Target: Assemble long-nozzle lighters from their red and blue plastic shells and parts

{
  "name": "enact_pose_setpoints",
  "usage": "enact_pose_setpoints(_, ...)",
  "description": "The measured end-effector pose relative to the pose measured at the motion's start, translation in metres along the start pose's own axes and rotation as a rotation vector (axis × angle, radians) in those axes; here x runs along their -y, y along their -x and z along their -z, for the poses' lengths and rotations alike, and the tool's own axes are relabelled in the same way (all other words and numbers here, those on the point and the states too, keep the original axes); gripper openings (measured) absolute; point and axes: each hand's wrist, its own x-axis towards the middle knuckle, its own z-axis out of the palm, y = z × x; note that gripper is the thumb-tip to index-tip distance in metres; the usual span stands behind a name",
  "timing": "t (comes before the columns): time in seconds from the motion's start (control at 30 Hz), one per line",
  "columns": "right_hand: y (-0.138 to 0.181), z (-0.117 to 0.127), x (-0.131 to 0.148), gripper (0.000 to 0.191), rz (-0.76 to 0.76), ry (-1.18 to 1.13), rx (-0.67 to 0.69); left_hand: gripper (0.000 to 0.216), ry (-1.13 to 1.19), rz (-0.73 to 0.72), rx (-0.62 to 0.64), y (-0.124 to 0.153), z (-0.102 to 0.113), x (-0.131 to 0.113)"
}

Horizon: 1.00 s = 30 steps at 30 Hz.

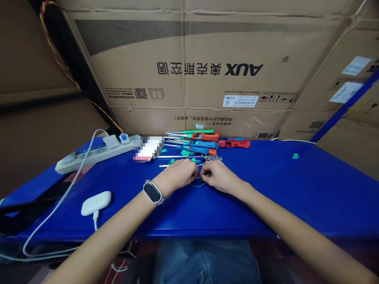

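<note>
My left hand [184, 172] and my right hand [218, 176] meet over the middle of the blue table, fingertips pinched close together. Whatever sits in the fingers is too small and too covered to make out. Directly under them shows a blue plastic piece [197, 183], looking like a lighter's handle part and mostly hidden. Just beyond my hands lie metal lighter tubes [174, 157] and small green plastic pieces [186, 153]. Behind these is a pile of long-necked lighters with blue handles [204, 144] and orange handles [209, 136].
Red handle parts [238, 143] lie right of the pile. At left are a power strip [97, 153] with plugs, a white earbud case [96, 202] on a cable, and a blurred-out item [148, 150]. A cardboard wall [207, 90] rises behind; one green piece [295, 156] lies far right.
</note>
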Motion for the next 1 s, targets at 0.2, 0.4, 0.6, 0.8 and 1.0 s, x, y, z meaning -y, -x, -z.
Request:
enact_pose_setpoints(0.2,0.013,0.018,0.013,0.022,0.186,0.249,0.081,0.017,-0.134,-0.026,-0.043,0.004,-0.002,-0.009)
enact_pose_setpoints(0.4,0.032,0.014,0.014,0.029,0.246,0.368,0.066,0.019,-0.176,-0.145,-0.14,0.022,-0.017,0.005)
enact_pose_setpoints(0.6,0.036,0.008,0.009,0.033,0.252,0.375,0.026,0.031,-0.109,-0.252,-0.25,0.04,-0.028,0.021)
enact_pose_setpoints(0.8,0.038,0.009,0.007,0.034,0.279,0.381,0.062,0.029,-0.115,-0.22,-0.254,0.042,-0.03,0.019)
enact_pose_setpoints(1.0,0.04,0.005,0.005,0.036,0.27,0.405,0.031,0.035,-0.107,-0.22,-0.269,0.042,-0.03,0.018)
